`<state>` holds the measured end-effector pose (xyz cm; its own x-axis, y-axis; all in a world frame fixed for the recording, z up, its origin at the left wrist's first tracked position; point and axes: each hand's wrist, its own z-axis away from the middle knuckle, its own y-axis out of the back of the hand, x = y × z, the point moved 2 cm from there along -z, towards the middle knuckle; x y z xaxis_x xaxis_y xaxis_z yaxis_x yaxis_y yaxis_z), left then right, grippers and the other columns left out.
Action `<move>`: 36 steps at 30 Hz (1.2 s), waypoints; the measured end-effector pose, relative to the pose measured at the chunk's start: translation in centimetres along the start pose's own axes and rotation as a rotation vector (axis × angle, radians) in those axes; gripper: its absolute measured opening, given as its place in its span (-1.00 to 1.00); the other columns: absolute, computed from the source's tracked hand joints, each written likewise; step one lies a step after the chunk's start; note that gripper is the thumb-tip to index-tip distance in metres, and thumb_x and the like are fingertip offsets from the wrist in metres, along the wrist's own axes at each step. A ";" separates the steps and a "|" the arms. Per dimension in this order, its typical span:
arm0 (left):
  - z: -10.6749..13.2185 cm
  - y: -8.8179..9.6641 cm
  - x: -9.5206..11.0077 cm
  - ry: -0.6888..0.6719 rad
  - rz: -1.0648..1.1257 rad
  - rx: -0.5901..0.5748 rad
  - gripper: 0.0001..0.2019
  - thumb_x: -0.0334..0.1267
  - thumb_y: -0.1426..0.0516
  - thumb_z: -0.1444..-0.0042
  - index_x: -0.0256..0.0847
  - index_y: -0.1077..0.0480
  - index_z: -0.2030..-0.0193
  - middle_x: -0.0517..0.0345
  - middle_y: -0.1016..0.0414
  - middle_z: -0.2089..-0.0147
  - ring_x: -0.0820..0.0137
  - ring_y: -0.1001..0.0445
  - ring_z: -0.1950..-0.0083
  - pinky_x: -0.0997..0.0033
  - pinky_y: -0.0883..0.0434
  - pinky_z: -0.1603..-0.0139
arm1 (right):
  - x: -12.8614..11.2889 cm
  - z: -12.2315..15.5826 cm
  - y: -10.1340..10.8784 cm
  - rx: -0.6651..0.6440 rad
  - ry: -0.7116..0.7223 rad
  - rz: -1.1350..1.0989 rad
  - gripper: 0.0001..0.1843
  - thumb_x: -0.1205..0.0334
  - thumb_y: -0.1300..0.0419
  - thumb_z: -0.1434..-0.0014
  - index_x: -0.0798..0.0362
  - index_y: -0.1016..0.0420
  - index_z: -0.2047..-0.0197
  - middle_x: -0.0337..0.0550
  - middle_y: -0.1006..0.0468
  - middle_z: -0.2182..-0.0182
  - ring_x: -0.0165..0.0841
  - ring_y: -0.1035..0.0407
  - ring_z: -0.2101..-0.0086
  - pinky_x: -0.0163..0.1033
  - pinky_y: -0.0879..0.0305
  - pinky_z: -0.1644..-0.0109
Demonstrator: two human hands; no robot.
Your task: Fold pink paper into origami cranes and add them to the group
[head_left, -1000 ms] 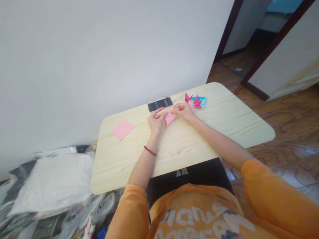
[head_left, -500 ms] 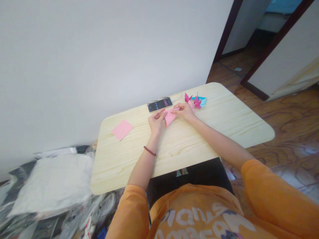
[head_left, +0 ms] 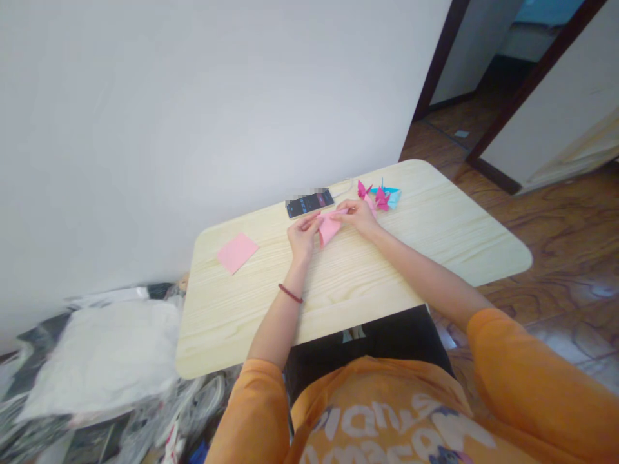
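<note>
The left hand [head_left: 302, 236] and right hand [head_left: 360, 216] each pinch the paper [head_left: 329, 229], a folded pink piece lying between them on the table [head_left: 396, 270], fingertips closed on its edges. A phone [head_left: 309, 203] lies just beyond the hands. Cranes [head_left: 380, 196] sit beside the right hand. 1 flat sheet [head_left: 236, 252] lies well to the left.

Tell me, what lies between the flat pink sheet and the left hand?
Nothing: in the head view only bare table shows between the sheet and the left hand, which pinches the folded paper.
</note>
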<state>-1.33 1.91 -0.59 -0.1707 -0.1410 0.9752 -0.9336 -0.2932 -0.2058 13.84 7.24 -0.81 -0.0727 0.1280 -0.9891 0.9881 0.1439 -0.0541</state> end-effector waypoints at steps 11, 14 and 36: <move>0.2 -0.1 0.2 0.032 0.008 -0.002 -0.69 -0.23 -0.36 0.20 -0.27 -0.57 0.25 -0.02 -0.61 0.29 0.31 -0.57 0.24 0.28 -0.48 0.13 | 0.1 0.0 0.0 -0.011 0.007 -0.014 -0.62 0.02 -0.46 0.40 0.06 -0.46 0.56 -0.27 -0.39 0.57 -0.41 -0.26 0.48 -0.26 -0.17 0.40; 0.1 -0.1 0.2 0.028 0.019 0.000 -0.69 -0.22 -0.37 0.22 -0.28 -0.57 0.28 -0.02 -0.61 0.30 0.31 -0.57 0.27 0.30 -0.49 0.16 | 0.1 0.0 0.0 -0.008 0.003 -0.020 -0.62 0.03 -0.45 0.41 0.06 -0.46 0.56 -0.28 -0.40 0.58 -0.41 -0.25 0.49 -0.27 -0.17 0.41; -0.3 -0.2 0.3 -0.051 0.100 0.144 -0.46 -0.20 -0.39 0.23 -0.30 -0.50 0.04 0.13 -0.56 0.42 0.49 -0.50 0.38 0.48 -0.42 0.25 | 0.1 0.9 -0.7 -0.146 -0.143 -0.268 -0.22 0.27 -0.48 0.36 -0.10 -0.36 0.00 -0.30 -0.56 0.39 -0.35 -0.47 0.37 -0.23 -0.42 0.26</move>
<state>-1.25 2.17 -0.25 -0.2406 -0.2226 0.9447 -0.8575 -0.4074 -0.3144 13.24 6.28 -0.95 -0.2970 -0.0705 -0.9523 0.9060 0.2942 -0.3044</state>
